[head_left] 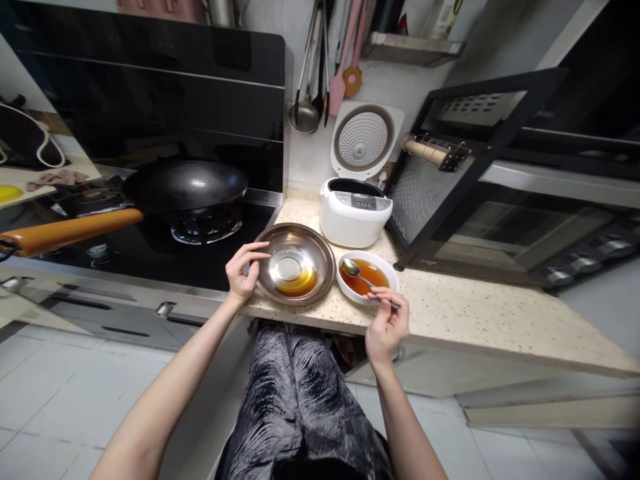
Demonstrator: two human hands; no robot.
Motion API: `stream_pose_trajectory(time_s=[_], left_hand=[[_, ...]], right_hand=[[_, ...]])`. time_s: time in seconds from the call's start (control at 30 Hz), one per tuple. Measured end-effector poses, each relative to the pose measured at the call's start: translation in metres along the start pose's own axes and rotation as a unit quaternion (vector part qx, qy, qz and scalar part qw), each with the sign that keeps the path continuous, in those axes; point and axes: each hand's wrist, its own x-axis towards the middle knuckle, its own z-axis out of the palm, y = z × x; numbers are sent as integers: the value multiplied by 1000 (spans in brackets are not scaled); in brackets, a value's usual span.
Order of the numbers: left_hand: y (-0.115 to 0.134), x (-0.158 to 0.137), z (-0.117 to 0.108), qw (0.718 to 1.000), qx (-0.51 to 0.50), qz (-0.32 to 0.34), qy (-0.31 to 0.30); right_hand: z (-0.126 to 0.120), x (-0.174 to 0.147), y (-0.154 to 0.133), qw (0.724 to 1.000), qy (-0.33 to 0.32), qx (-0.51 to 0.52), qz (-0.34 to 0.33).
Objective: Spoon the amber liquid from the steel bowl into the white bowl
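Observation:
My right hand (387, 323) pinches the handle of a metal spoon (351, 268). The spoon's bowl is over a white bowl (393, 279) of reddish-brown liquid (375, 272); whether it touches the liquid I cannot tell. To the left, a wide stainless steel basin (323, 257) holds a shallow pool of amber liquid (300, 283) at its near side. My left hand (245, 272) grips the basin's left rim, thumb low and fingers reaching over the edge. Both vessels stand side by side on the speckled counter.
Behind the bowls stands a white rice cooker (356, 217), its lid raised. A black wok (193, 183) sits on the stove, its wooden handle (75, 231) pointing left toward the front. An oven (500, 227) in a black rack is at right. Utensils (306, 115) hang on the wall.

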Motion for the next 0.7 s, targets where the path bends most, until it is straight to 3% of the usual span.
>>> stream_pose_trajectory(time_s=[0.23, 0.47, 0.6, 0.7], left_hand=[[-1, 0, 0, 1000, -14, 10, 2], [-1, 0, 0, 1000, -4, 4, 1], [0, 0, 0, 1000, -7, 5, 1], [0, 0, 0, 1000, -5, 3, 2]], right_hand=[[-8, 0, 8, 987, -53, -53, -139], [-16, -2, 19, 944, -153, -98, -275], [-22, -4, 23, 917, -203, -134, -317], [-23, -2, 23, 911, -211, -144, -325]])
